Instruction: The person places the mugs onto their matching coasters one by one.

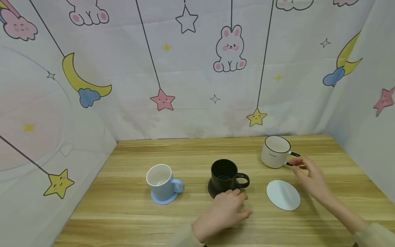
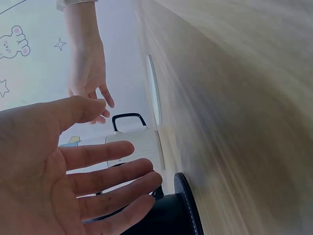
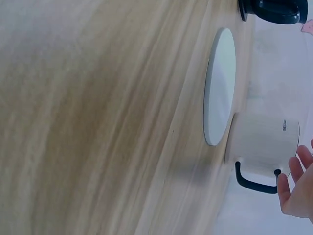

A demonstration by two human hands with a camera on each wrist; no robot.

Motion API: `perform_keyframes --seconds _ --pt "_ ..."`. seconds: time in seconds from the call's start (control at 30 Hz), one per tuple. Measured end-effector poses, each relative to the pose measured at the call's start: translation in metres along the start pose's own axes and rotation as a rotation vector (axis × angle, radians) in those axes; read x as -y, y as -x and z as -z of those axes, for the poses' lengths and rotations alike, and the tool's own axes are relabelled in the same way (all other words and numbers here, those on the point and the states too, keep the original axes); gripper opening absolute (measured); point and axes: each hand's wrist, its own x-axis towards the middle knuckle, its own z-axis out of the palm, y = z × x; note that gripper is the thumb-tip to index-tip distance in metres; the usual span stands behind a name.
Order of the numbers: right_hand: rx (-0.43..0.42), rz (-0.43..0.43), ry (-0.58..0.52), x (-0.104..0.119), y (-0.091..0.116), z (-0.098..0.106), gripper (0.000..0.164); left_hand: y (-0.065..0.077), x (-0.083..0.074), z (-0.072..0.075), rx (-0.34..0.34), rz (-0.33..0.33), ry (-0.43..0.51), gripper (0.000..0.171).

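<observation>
At the back right stands a white mug (image 1: 274, 154) with a dark rim and black handle. My right hand (image 1: 311, 178) is close by that handle, fingers loosely bent, holding nothing; in the right wrist view its fingertips (image 3: 295, 169) appear at the handle's upper end. A pale round coaster (image 1: 283, 195) lies in front of this mug. My left hand (image 1: 223, 213) hovers just before the black mug (image 1: 224, 175), which sits on a black coaster (image 1: 211, 190). The left wrist view shows the left hand's fingers (image 2: 122, 169) extended and spread, with nothing in the palm.
A light blue mug (image 1: 163, 187) stands on a blue coaster (image 1: 165, 201) toward the left, its handle pointing right. The wooden table (image 1: 123, 192) ends at a white patterned curtain (image 1: 197, 75) at the back, with more fabric on both sides.
</observation>
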Motion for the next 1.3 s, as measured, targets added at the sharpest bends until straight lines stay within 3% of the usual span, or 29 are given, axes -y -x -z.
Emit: perform_keyframes --seconds 0.27,0.6,0.77,1.3 --pt "-0.017 -0.016 0.000 -0.010 -0.009 0.004 0.017 -0.007 -0.006 0.001 -0.006 0.038 0.046 0.035" --pt "-0.043 -0.013 -0.002 -0.016 -0.020 0.007 0.018 -0.016 -0.013 0.001 -0.036 0.041 0.075 0.037" --pt "-0.052 -0.014 0.003 -0.019 -0.026 0.008 0.019 -0.023 -0.017 -0.001 -0.012 0.054 0.114 0.039" --pt "0.074 -0.130 0.050 -0.033 -0.047 0.028 0.031 -0.042 -0.027 -0.013 0.034 0.029 0.159 0.050"
